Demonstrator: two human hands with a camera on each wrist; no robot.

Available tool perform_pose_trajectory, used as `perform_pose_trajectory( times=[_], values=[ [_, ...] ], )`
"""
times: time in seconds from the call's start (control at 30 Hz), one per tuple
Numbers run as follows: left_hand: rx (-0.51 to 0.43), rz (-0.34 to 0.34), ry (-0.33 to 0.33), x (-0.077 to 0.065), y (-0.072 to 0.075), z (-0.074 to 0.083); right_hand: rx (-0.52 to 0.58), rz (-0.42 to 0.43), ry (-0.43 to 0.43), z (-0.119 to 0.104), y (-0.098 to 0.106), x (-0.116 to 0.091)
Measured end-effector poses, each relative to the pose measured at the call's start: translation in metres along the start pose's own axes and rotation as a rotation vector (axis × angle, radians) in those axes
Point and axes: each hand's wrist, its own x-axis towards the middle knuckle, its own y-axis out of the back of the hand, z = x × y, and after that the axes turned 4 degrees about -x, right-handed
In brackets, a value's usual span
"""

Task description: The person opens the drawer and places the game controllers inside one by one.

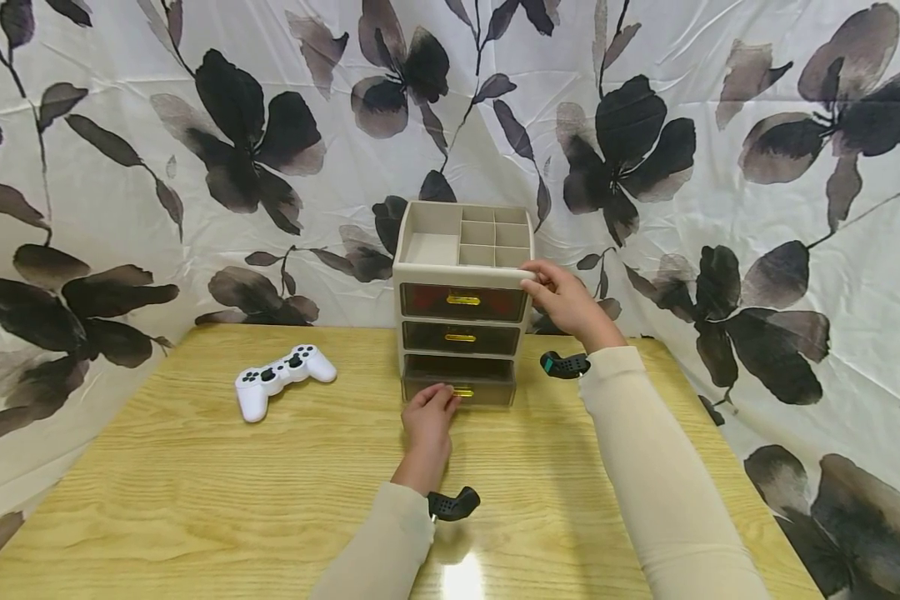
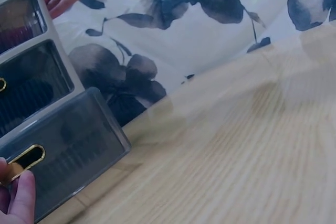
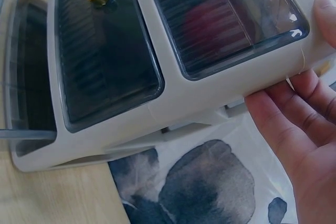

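Observation:
A cream drawer organizer [image 1: 465,272] with three dark see-through drawers and gold handles stands at the back of the table. Its bottom drawer [image 1: 487,394] is pulled partway out. The left hand [image 1: 429,417] pinches that drawer's gold handle [image 2: 26,161], thumb and fingertips showing at the left wrist view's edge. The right hand [image 1: 566,302] grips the organizer's upper right corner, thumb on the front and fingers along the side. Something red shows through the top drawer [image 3: 226,24] in the right wrist view. The middle drawer [image 3: 105,61] is pushed in.
A white game controller [image 1: 285,379] lies on the wooden table [image 1: 232,500], left of the organizer. The organizer's top has several open compartments [image 1: 495,237]. Behind the table hangs a floral cloth [image 1: 480,100]. Each wrist wears a black camera mount [image 1: 565,365].

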Motion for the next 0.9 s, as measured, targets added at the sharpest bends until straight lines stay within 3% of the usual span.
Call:
perform_pose_trajectory(
  times=[0.27,0.9],
  values=[
    [-0.009,-0.045,-0.001,-0.01,0.008,0.002,0.009,-0.002,0.002,-0.001,0.0,0.0],
    [0.036,-0.068,0.029,-0.025,0.022,0.005,0.027,-0.006,-0.004,-0.001,0.0,0.0]
  ],
)
